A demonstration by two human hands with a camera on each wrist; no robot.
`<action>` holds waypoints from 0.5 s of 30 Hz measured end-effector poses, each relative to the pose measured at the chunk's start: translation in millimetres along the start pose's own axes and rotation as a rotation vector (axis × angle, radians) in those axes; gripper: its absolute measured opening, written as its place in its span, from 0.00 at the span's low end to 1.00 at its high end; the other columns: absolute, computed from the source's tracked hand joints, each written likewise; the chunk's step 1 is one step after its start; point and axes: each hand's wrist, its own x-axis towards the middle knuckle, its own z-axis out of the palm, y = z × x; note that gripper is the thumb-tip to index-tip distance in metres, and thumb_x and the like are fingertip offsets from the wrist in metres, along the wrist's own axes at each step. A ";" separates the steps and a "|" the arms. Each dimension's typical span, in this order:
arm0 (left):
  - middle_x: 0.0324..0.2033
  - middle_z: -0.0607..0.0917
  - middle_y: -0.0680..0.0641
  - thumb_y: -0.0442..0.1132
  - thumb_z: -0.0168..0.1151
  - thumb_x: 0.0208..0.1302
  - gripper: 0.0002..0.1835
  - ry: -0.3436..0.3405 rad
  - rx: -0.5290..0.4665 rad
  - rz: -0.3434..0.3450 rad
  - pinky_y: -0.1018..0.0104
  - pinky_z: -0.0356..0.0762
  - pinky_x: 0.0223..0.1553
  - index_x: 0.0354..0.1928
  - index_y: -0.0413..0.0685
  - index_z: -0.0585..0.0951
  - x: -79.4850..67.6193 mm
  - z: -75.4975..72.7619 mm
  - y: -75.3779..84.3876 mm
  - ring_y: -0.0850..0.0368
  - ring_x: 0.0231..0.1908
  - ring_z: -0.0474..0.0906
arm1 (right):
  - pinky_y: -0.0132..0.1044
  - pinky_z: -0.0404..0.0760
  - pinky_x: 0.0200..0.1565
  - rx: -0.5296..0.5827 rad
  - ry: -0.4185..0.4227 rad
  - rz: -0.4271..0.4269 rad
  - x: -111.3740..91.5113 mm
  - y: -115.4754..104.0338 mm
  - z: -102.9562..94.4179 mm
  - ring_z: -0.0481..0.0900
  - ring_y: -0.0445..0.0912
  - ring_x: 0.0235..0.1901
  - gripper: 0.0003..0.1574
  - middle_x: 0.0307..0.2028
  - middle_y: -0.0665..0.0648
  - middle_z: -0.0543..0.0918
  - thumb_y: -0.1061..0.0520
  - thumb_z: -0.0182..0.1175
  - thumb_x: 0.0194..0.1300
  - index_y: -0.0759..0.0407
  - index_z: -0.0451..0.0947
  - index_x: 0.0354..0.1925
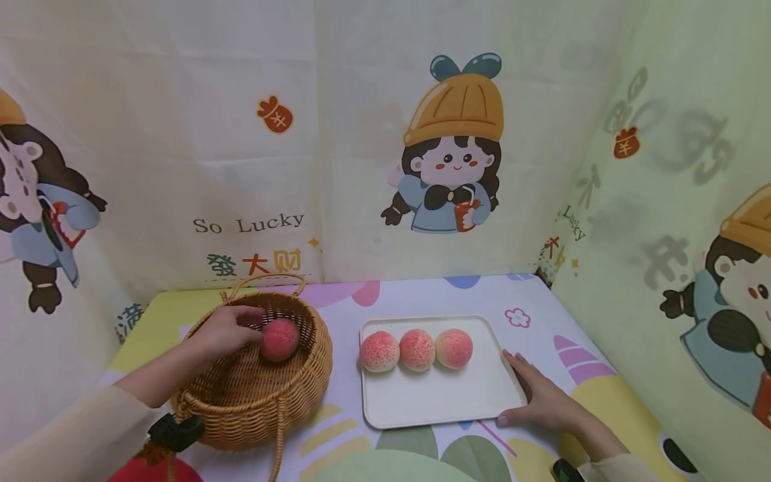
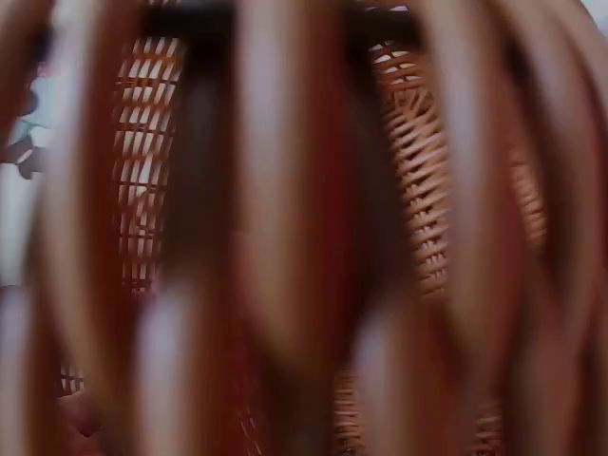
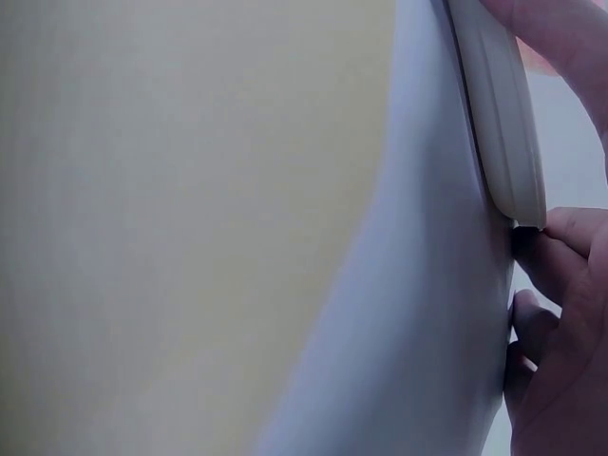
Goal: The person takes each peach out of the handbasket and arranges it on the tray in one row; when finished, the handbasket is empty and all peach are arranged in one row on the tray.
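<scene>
My left hand (image 1: pixel 225 329) reaches over the rim of a round wicker basket (image 1: pixel 301 395) and holds a deep pink peach (image 1: pixel 280 340) inside it. Blurred basket weave (image 2: pixel 290 190) fills most of the left wrist view, hiding that hand's fingers. On the table lies a white rectangular tray (image 1: pixel 440 402). A row of three pale peaches with pink speckles, a left one (image 1: pixel 379 352), a middle one (image 1: pixel 417 350) and a right one (image 1: pixel 454 349), sits along its upper half. My right hand (image 1: pixel 542 395) grips the tray's near right corner, thumb and fingers on its edges.
A patterned cloth (image 1: pixel 415 294) covers the table. Printed fabric walls (image 1: pixel 349 134) stand behind it and at both sides. The basket's thin handles (image 1: pixel 279 435) stick up at the back and hang down at the front.
</scene>
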 end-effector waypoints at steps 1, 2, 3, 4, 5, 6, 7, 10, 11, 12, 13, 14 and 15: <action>0.64 0.71 0.26 0.35 0.66 0.63 0.34 -0.011 0.003 -0.002 0.42 0.74 0.55 0.69 0.27 0.67 1.3 0.8 -0.4 0.29 0.64 0.67 | 0.77 0.51 0.62 -0.001 -0.001 0.000 -0.3 -0.2 0.0 0.45 0.78 0.71 0.78 0.74 0.79 0.50 0.38 0.83 0.40 0.60 0.52 0.79; 0.65 0.69 0.24 0.34 0.66 0.62 0.36 -0.022 0.003 -0.002 0.41 0.74 0.56 0.69 0.26 0.66 2.4 1.5 -0.2 0.27 0.64 0.65 | 0.77 0.51 0.62 -0.002 -0.002 -0.002 -0.3 -0.4 0.1 0.45 0.78 0.71 0.78 0.74 0.79 0.50 0.38 0.83 0.40 0.61 0.52 0.78; 0.66 0.68 0.24 0.34 0.66 0.62 0.37 -0.031 0.005 -0.005 0.40 0.73 0.57 0.70 0.26 0.65 3.3 2.2 -0.1 0.27 0.65 0.64 | 0.77 0.51 0.62 -0.003 -0.002 0.001 -0.4 -0.5 0.1 0.45 0.78 0.71 0.78 0.74 0.79 0.50 0.38 0.83 0.40 0.61 0.52 0.78; 0.66 0.67 0.23 0.33 0.66 0.62 0.37 -0.040 0.005 -0.005 0.39 0.72 0.57 0.70 0.25 0.64 4.1 2.8 0.2 0.26 0.66 0.63 | 0.77 0.51 0.62 -0.005 -0.001 0.002 -0.4 -0.6 0.3 0.46 0.78 0.71 0.78 0.74 0.79 0.50 0.38 0.83 0.40 0.60 0.52 0.78; 0.66 0.66 0.23 0.33 0.66 0.62 0.38 -0.050 0.007 -0.007 0.39 0.72 0.57 0.70 0.25 0.63 4.9 3.7 0.2 0.26 0.66 0.62 | 0.77 0.51 0.62 -0.004 -0.001 0.005 -0.4 -0.7 0.5 0.46 0.78 0.71 0.78 0.74 0.79 0.50 0.38 0.83 0.40 0.60 0.52 0.78; 0.66 0.66 0.22 0.32 0.66 0.62 0.38 -0.060 0.013 -0.006 0.39 0.72 0.57 0.70 0.24 0.62 5.4 4.7 -0.2 0.25 0.66 0.62 | 0.77 0.51 0.62 -0.004 -0.002 0.008 -0.4 -0.9 0.6 0.46 0.78 0.71 0.78 0.74 0.79 0.50 0.38 0.83 0.40 0.60 0.52 0.78; 0.66 0.66 0.21 0.32 0.66 0.62 0.38 -0.070 0.024 0.004 0.39 0.72 0.57 0.70 0.23 0.61 5.9 5.8 -0.6 0.25 0.66 0.62 | 0.77 0.51 0.62 -0.003 -0.004 0.009 -0.4 -1.3 0.6 0.46 0.78 0.71 0.78 0.74 0.79 0.49 0.38 0.83 0.40 0.60 0.52 0.79; 0.63 0.69 0.22 0.32 0.67 0.62 0.38 -0.075 0.060 0.028 0.42 0.75 0.54 0.69 0.23 0.62 5.6 10.1 -2.1 0.26 0.62 0.67 | 0.77 0.51 0.62 0.005 -0.009 0.023 -0.6 -1.7 1.0 0.45 0.77 0.71 0.79 0.74 0.78 0.49 0.37 0.83 0.40 0.60 0.52 0.79; 0.60 0.72 0.23 0.32 0.68 0.62 0.37 -0.069 0.076 0.038 0.44 0.76 0.52 0.69 0.23 0.63 5.4 11.5 -2.7 0.28 0.59 0.71 | 0.77 0.51 0.62 0.008 -0.009 0.028 -0.6 -1.9 0.9 0.45 0.77 0.72 0.79 0.75 0.78 0.49 0.37 0.83 0.40 0.59 0.51 0.79; 0.56 0.74 0.24 0.32 0.69 0.62 0.37 -0.061 0.090 0.047 0.46 0.77 0.50 0.69 0.24 0.64 5.2 12.8 -3.1 0.30 0.56 0.73 | 0.77 0.51 0.62 0.005 -0.010 0.023 -0.6 -2.1 0.6 0.45 0.77 0.71 0.79 0.74 0.78 0.49 0.37 0.83 0.40 0.60 0.51 0.79; 0.52 0.76 0.26 0.33 0.70 0.61 0.37 -0.054 0.099 0.054 0.48 0.78 0.46 0.69 0.25 0.64 5.1 13.8 -3.1 0.34 0.52 0.75 | 0.77 0.51 0.62 0.000 -0.008 0.020 -0.5 -2.4 0.2 0.46 0.78 0.71 0.78 0.74 0.79 0.49 0.37 0.83 0.40 0.60 0.52 0.79; 0.49 0.77 0.29 0.34 0.71 0.61 0.38 -0.049 0.106 0.054 0.50 0.77 0.43 0.68 0.26 0.65 5.1 14.9 -3.1 0.37 0.48 0.76 | 0.78 0.52 0.61 -0.006 -0.006 0.018 -0.5 -2.5 -0.1 0.46 0.78 0.71 0.78 0.74 0.79 0.49 0.38 0.83 0.40 0.60 0.52 0.79; 0.46 0.78 0.32 0.35 0.71 0.61 0.38 -0.046 0.118 0.061 0.51 0.77 0.41 0.68 0.26 0.66 5.2 15.6 -3.1 0.39 0.46 0.76 | 0.78 0.52 0.61 -0.008 -0.002 0.016 -0.4 -2.7 -0.3 0.46 0.78 0.71 0.78 0.74 0.79 0.50 0.38 0.83 0.40 0.60 0.52 0.79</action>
